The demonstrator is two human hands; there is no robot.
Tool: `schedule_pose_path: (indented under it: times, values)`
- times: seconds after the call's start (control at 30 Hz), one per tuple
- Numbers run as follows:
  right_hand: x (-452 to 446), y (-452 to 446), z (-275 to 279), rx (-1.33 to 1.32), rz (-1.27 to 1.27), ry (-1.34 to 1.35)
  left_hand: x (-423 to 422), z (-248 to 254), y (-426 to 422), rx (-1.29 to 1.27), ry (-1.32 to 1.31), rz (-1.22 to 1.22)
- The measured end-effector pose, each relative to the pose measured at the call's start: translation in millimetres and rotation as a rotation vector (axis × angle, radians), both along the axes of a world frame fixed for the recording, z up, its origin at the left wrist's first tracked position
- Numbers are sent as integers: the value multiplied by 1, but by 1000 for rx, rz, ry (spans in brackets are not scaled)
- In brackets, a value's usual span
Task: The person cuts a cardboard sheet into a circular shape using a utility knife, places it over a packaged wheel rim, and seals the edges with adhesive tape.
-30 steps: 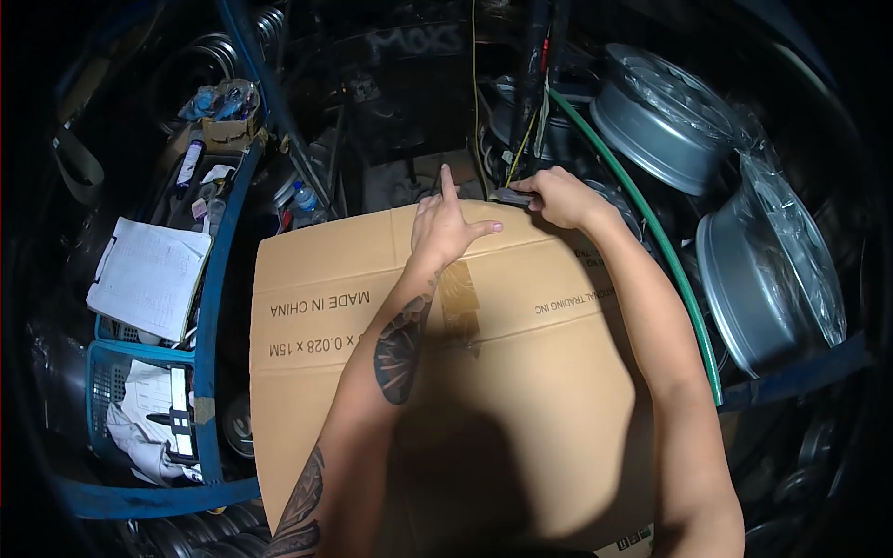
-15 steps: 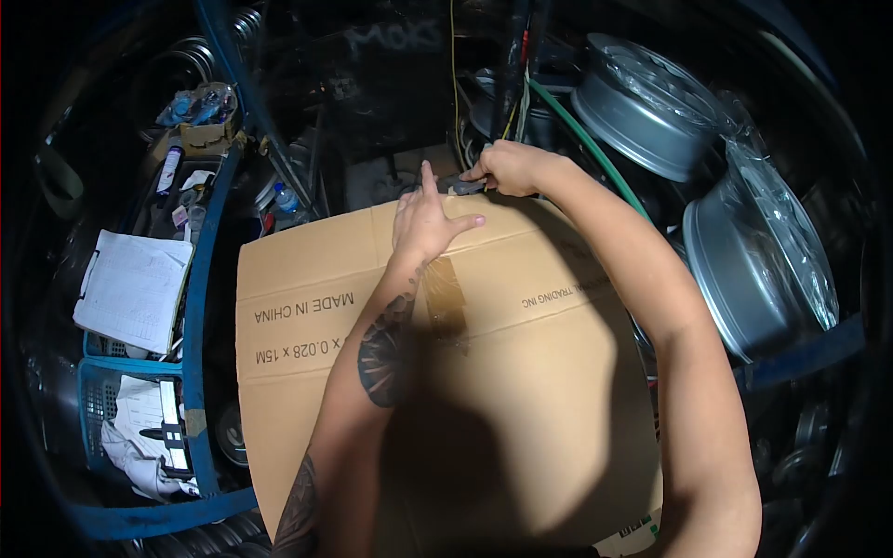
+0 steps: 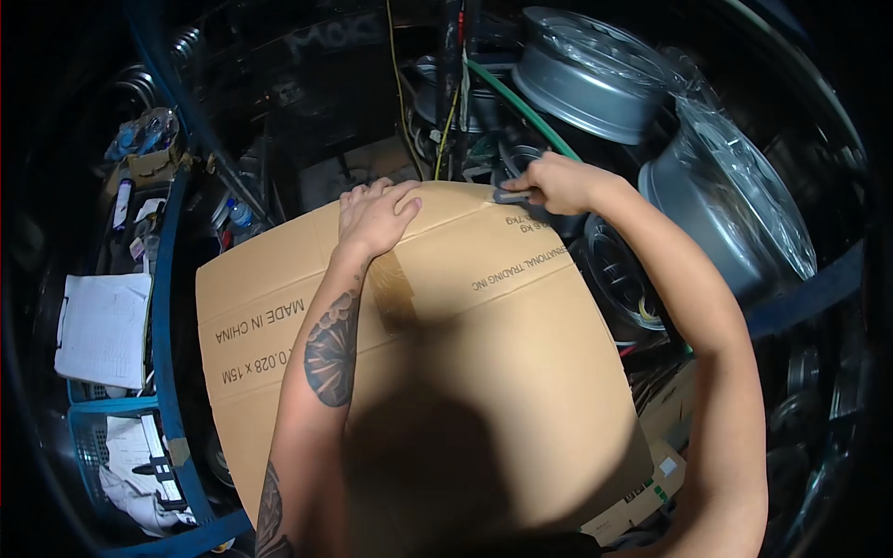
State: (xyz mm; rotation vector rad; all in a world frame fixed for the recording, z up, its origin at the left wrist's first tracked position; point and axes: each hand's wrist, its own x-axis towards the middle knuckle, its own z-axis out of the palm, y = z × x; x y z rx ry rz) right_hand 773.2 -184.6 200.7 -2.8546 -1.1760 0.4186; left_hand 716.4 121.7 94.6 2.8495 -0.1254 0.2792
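Left hand [image 3: 375, 221] isn't clenched on anything: it's laid palm down near the far edge of the cardboard, fingers together, thumb out to the side. Can't tell if the fingertips hook over that edge. Right hand [image 3: 563, 184], upper middle of the frame, has its fingers curled around a small grey tool [image 3: 511, 196], probably a utility knife, with its end at the far edge of the board. Can't make out a blade.

The board itself is a big corrugated cardboard panel [image 3: 558, 372] filling the centre and lower middle of the frame, upside-down "MADE IN CHINA" print and all. A strip of brown packing tape [image 3: 394, 288] runs on it just below the left hand. My guess: light for its size, stiff when flat, but bendy along those crease lines, and it already bows a bit. Dry cardboard shouldn't be slippery, though the tape probably is. Nothing fragile, edges could just crush. I'd hold it with a flat, spread palm near the edge, away from the tool, or pinch the plain left side when lifting.

Further out: green hose [image 3: 521, 102] at upper middle, silver wheel rim [image 3: 595, 84] at upper right, clipboard [image 3: 104, 325] at left, teal basket [image 3: 88, 442] at lower left.
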Motion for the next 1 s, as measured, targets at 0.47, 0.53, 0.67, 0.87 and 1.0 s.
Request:
schedule_pose_path:
  times: [0.47,0.53,0.67,0.87,1.0]
  values:
    - [-127,-71,-2,954,-528,147,48,32,-70,152,364,184]
    - [-123,-33,-36,1379,-654,398,49,18,-66,32,332,147]
    - [-99,-14,-88,1586,-728,611,48,34,-58,-55,491,165]
    - [-96,-10,-85,1536,-889,538,54,-9,-45,-310,13,109]
    - [-103,-8,-84,1564,-741,572,46,-4,-42,-344,-59,113]
